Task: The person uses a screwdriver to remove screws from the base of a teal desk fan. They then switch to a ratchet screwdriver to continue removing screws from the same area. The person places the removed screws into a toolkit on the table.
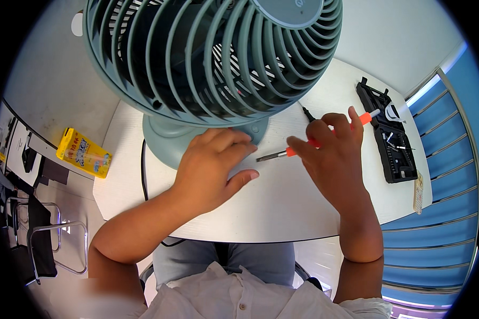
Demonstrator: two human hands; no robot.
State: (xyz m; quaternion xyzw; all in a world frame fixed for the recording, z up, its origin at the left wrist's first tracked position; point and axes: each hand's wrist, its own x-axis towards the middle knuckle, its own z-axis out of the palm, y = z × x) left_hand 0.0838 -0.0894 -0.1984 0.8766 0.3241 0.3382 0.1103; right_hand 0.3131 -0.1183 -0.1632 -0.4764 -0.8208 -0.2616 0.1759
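Observation:
A grey-green fan [226,64] with a round, curved-slat grille stands at the far side of the table, on a round base [162,138]. My left hand [207,165] lies over the front of that base, fingers stretched out and thumb apart, holding nothing. To its right, my right hand [332,165] grips a screwdriver [291,151] with an orange-red handle. Its metal shaft points left, with the tip near my left thumb and fingers. Whether the tip touches anything is hard to tell. My left fingers partly hide the base's controls.
The white table [282,212] has a curved front edge. A black tool case [394,146] with bits lies open at the right. At the left edge sits a yellow packet [83,152]. A black cord [143,170] runs beside the base. Metal railings [442,175] stand beyond the right side.

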